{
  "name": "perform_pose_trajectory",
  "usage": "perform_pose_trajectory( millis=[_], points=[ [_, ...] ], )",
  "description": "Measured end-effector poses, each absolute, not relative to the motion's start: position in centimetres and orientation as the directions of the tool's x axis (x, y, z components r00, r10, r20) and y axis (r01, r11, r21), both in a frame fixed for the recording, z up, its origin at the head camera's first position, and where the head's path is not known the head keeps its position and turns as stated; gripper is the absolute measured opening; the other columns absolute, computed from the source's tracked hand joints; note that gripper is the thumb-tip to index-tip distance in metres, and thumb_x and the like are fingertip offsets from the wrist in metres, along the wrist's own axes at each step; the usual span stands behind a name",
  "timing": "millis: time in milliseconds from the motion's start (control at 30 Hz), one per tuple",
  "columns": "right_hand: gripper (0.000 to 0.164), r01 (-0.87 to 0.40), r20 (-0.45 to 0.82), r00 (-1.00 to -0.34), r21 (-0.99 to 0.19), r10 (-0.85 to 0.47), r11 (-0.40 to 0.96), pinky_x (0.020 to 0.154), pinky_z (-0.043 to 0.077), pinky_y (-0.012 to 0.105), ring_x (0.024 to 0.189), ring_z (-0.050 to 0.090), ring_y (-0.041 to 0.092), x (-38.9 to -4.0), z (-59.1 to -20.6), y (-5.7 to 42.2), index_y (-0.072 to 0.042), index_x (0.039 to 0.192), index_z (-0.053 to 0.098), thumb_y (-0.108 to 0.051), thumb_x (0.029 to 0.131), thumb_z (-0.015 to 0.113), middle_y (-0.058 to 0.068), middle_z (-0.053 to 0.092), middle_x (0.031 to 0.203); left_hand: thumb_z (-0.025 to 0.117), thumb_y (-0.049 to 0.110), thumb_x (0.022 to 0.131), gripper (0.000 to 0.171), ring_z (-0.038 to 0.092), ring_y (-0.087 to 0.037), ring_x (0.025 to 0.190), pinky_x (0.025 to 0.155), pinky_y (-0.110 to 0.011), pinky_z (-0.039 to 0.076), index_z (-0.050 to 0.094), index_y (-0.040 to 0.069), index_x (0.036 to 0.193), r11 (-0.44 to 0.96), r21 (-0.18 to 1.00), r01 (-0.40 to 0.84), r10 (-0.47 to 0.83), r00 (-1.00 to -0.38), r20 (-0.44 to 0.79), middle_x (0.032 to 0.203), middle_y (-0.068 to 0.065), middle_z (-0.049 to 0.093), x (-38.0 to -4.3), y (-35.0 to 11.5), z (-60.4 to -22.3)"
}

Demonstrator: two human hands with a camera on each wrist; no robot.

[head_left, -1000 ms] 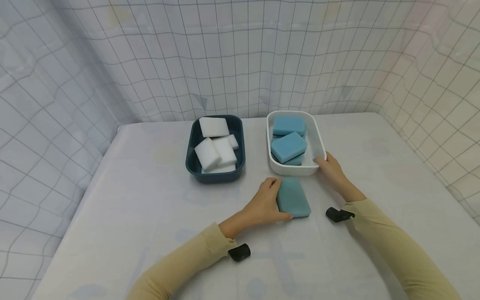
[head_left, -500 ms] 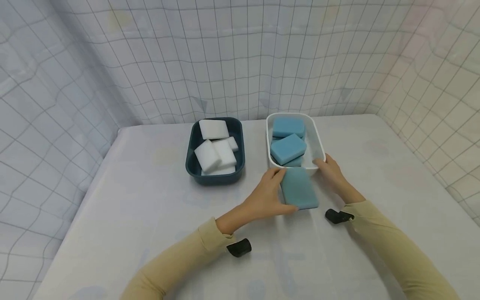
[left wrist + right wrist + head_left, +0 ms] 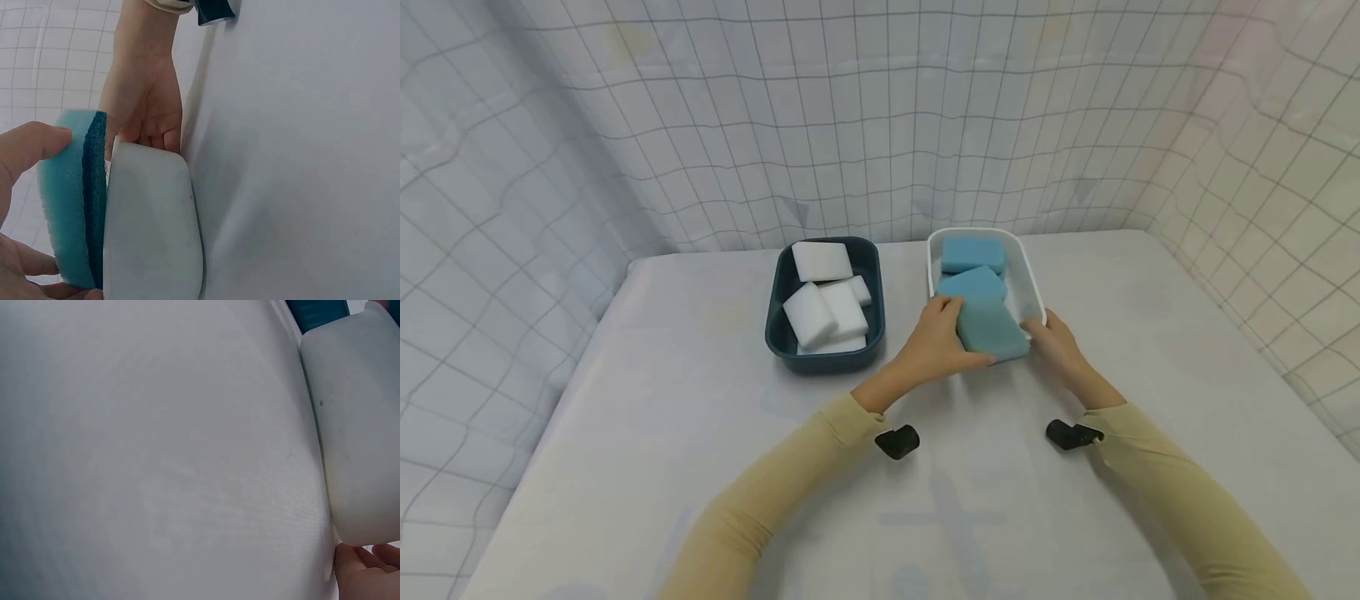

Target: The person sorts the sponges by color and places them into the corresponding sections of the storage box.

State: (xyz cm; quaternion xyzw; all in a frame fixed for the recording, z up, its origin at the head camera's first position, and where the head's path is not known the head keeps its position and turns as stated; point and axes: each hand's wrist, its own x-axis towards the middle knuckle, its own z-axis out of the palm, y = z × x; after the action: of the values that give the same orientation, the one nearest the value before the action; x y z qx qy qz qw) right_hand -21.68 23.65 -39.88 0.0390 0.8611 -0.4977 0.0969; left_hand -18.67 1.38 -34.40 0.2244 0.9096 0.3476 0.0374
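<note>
My left hand pinches a blue-green sponge by its edges, thumb on the near side. It tilts over the front rim of a white plastic tub. The left wrist view shows the sponge's pale foam and darker scouring layer close beside the tub wall. At the tub's near right corner, my right hand grips the rim, thumb inside. Its fingers lie against the tub's outer side in the right wrist view. Other blue sponges lie in the tub, partly hidden by the held one.
Left of the white tub stands a dark blue tub with several white sponges. Both rest on a table with a white cloth. A gridded curtain hangs behind. Each sleeve cuff carries a black device.
My left hand has lifted the sponge off the cloth and carried it forward to the white tub's front rim. The right hand keeps its hold on the tub.
</note>
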Motion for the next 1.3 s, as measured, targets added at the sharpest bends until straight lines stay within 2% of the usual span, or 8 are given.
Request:
perform_pose_trajectory(
  millis=[400, 700, 933, 1167, 1300],
  points=[
    [0.062, 0.166, -0.199, -0.980, -0.849, -0.012, 0.502, 0.115, 0.024, 0.056, 0.140, 0.027, 0.039, -21.7, -39.7, 23.6, 0.000, 0.148, 0.021, -0.029, 0.094, 0.035, 0.023, 0.028, 0.151, 0.074, 0.046, 0.074, 0.090, 0.040, -0.027, 0.124, 0.099, -0.038, 0.047, 0.032, 0.007, 0.143, 0.728, 0.566, 0.387, 0.383, -0.914, 0.132, 0.140, -0.015, 0.035, -19.4, 2.8, -34.7],
    [0.059, 0.154, -0.180, -0.984, -0.860, -0.006, 0.487, 0.116, 0.025, 0.054, 0.138, 0.030, 0.038, -22.0, -39.9, 23.8, 0.000, 0.146, 0.024, -0.027, 0.094, 0.034, 0.022, 0.032, 0.149, 0.075, 0.042, 0.074, 0.086, 0.039, -0.029, 0.125, 0.100, -0.044, 0.047, 0.035, 0.007, 0.143, 0.653, 0.642, 0.402, 0.383, -0.907, 0.178, 0.139, -0.018, 0.035, -19.8, 2.4, -34.0],
    [0.064, 0.172, -0.198, -0.980, -0.856, -0.002, 0.488, 0.115, 0.027, 0.053, 0.136, 0.032, 0.036, -22.0, -40.0, 23.7, -0.003, 0.147, 0.025, -0.038, 0.095, 0.037, 0.021, 0.033, 0.149, 0.075, 0.040, 0.075, 0.088, 0.035, -0.029, 0.129, 0.103, -0.045, 0.045, 0.033, 0.008, 0.144, 0.654, 0.668, 0.356, 0.337, -0.927, 0.164, 0.141, -0.017, 0.032, -21.2, 2.8, -34.3],
    [0.063, 0.183, -0.209, -0.978, -0.854, 0.002, 0.486, 0.116, 0.026, 0.053, 0.140, 0.029, 0.037, -21.9, -40.4, 23.5, -0.002, 0.148, 0.023, -0.026, 0.092, 0.038, 0.020, 0.030, 0.152, 0.075, 0.040, 0.075, 0.088, 0.032, -0.030, 0.130, 0.104, -0.044, 0.044, 0.032, 0.007, 0.144, 0.668, 0.674, 0.315, 0.276, -0.946, 0.168, 0.144, -0.017, 0.028, -22.8, 3.5, -35.2],
    [0.062, 0.172, -0.199, -0.980, -0.850, -0.002, 0.497, 0.116, 0.026, 0.054, 0.140, 0.029, 0.037, -21.9, -40.4, 23.6, -0.002, 0.147, 0.023, -0.025, 0.092, 0.038, 0.020, 0.030, 0.152, 0.075, 0.040, 0.076, 0.088, 0.032, -0.030, 0.131, 0.104, -0.044, 0.044, 0.032, 0.006, 0.144, 0.674, 0.675, 0.301, 0.263, -0.951, 0.161, 0.146, -0.018, 0.027, -23.5, 3.8, -35.4]
  ],
)
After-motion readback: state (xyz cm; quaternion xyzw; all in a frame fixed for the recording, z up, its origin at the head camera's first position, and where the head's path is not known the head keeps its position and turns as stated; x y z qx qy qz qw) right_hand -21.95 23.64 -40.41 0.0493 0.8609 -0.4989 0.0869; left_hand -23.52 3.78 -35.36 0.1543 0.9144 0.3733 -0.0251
